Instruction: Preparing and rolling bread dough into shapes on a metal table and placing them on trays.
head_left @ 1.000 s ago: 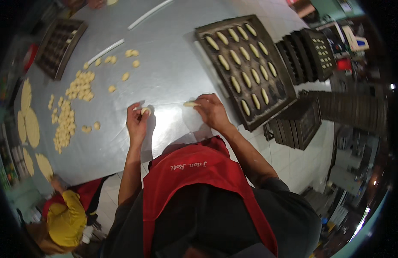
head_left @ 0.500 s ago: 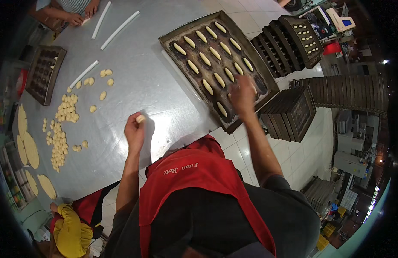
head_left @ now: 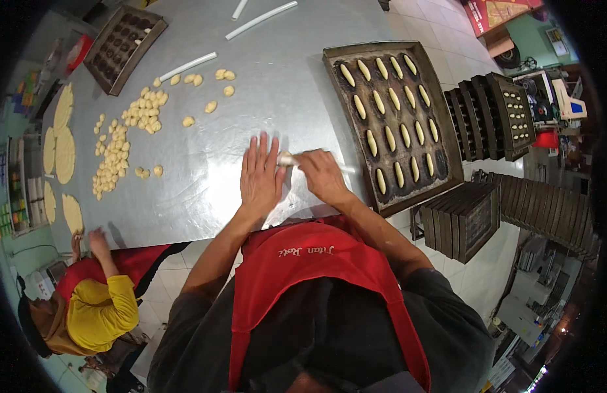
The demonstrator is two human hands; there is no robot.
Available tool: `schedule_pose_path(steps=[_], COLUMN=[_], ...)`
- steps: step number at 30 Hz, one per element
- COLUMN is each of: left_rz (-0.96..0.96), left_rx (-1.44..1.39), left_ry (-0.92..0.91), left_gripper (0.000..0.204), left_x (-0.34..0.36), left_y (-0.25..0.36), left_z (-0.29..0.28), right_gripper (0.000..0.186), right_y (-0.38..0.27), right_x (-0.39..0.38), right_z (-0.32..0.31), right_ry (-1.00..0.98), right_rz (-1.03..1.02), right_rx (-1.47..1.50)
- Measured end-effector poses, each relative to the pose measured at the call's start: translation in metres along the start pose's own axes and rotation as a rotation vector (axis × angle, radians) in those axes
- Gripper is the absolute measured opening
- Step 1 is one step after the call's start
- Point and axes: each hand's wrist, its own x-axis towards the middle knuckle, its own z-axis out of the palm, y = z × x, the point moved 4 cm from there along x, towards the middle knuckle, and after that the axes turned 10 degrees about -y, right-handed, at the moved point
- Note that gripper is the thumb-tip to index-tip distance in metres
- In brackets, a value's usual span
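My left hand lies flat on the metal table, fingers stretched out and its thumb side next to a small dough piece. The fingers of my right hand are bent together at the right end of that dough piece, which looks slightly blurred. To the right, a dark baking tray carries rows of slim, pointed dough rolls. Left of my hands, several round dough balls lie in a loose heap, with a few single ones apart.
White rods lie at the table's far side. A dark moulded tray stands at the far left, with flat dough sheets nearer. Stacked trays stand right. A co-worker in a yellow top works at the near left.
My right hand has come from the tray to the table beside my left. The left hand, which held a dough piece, now lies flat. The whole view has turned and shifted.
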Motion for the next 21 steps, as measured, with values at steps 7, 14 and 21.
schedule_pose_path(steps=[7, 14, 21], left_rz=[-0.070, 0.266, -0.003], left_rx=[0.210, 0.064, -0.182], left_ry=[0.147, -0.219, 0.020], left_gripper=[0.077, 0.073, 0.058], left_x=[0.067, -0.048, 0.008], left_y=[-0.057, -0.017, -0.005], left_z=[0.002, 0.036, 0.016], right_gripper=[0.053, 0.030, 0.043], right_y=[0.013, 0.008, -0.002], right_x=[0.067, -0.018, 0.040], right_z=[-0.002, 0.022, 0.013], right_ry=[0.152, -0.176, 0.022], right_rz=[0.088, 0.247, 0.174], right_rx=[0.004, 0.299, -0.134])
